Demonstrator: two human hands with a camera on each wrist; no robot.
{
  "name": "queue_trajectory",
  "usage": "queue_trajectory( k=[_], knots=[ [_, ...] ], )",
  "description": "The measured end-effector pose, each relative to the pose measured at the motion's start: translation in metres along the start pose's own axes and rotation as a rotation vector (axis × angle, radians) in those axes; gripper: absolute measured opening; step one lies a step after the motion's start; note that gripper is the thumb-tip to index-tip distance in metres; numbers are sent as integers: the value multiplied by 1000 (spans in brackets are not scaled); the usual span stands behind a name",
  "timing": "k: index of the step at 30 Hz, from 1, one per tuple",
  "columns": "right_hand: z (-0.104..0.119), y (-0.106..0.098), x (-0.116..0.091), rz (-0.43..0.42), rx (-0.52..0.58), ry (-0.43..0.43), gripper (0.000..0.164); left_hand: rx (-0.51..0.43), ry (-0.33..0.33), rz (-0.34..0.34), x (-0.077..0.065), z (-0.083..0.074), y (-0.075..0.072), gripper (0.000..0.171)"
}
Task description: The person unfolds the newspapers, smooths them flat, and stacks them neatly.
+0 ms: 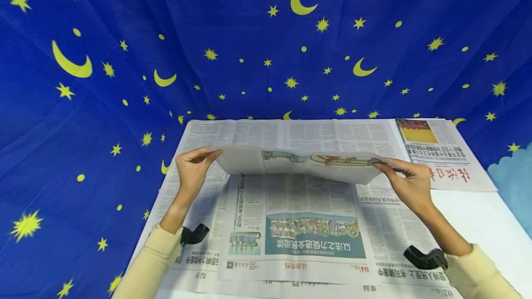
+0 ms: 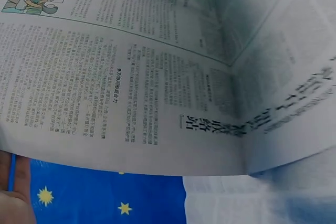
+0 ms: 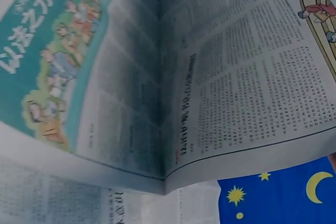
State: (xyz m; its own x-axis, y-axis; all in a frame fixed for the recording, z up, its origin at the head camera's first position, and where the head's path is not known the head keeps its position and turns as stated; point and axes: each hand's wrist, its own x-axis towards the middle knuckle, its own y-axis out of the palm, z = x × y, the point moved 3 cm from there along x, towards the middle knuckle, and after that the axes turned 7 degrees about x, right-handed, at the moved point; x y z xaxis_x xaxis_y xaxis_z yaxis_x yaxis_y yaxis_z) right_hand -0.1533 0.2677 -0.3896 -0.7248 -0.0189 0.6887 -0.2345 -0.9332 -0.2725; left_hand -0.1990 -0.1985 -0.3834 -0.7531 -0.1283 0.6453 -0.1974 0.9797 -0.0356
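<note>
Grey newsprint is spanning the space between two hands: an opened newspaper point(image 1: 316, 197) is lying over the middle of some spread newspaper sheets point(image 1: 332, 133), its near half resting on them and its far half standing raised. On the left, the left hand point(image 1: 193, 172) is pinching the raised half's upper left corner between thumb and fingers; on the right, the right hand point(image 1: 409, 183) is pinching the opposite corner in the same way. Each fingertip's exact placement is probably hiding behind the paper, since both wrist views are showing mostly blurred pages. A teal illustrated panel point(image 1: 316, 236) is filling part of the near half, and coloured drawings are running along the raised half's upper edge. At the far right, a folded newspaper point(image 1: 449, 156) with red lettering is overlapping the spread sheets, while a white tabletop point(image 1: 469, 206) is showing just nearer. Cream sleeves point(image 1: 482, 271) are covering the forearms, and black wrist devices point(image 1: 424, 257) are sitting near the cuffs. Blue cloth point(image 1: 249, 26), printed with yellow stars and moons, is hanging beyond everything and along the left.
</note>
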Motion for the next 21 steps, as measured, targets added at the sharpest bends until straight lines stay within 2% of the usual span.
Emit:
queue_trajectory(
  k=[2,6,9,11,15,18,21],
  knots=[
    [-3,2,6,-18,-18,35,12,19,-17,-15,8,2,4,12],
    [-10,6,21,-59,-44,87,11,60,-23,-9,25,-5,11,9],
    [-18,9,34,-68,-76,148,10,101,-51,-3,36,-9,15,7],
    [-24,11,43,-63,-81,187,9,119,-76,-12,43,-6,18,7],
    [-39,13,64,-73,-57,235,9,78,-141,-44,59,6,25,11],
    [-45,16,77,-86,-46,261,13,14,-203,-65,69,18,32,5],
    [-45,20,86,-81,-42,297,16,-36,-250,-79,75,27,38,13]
  ],
)
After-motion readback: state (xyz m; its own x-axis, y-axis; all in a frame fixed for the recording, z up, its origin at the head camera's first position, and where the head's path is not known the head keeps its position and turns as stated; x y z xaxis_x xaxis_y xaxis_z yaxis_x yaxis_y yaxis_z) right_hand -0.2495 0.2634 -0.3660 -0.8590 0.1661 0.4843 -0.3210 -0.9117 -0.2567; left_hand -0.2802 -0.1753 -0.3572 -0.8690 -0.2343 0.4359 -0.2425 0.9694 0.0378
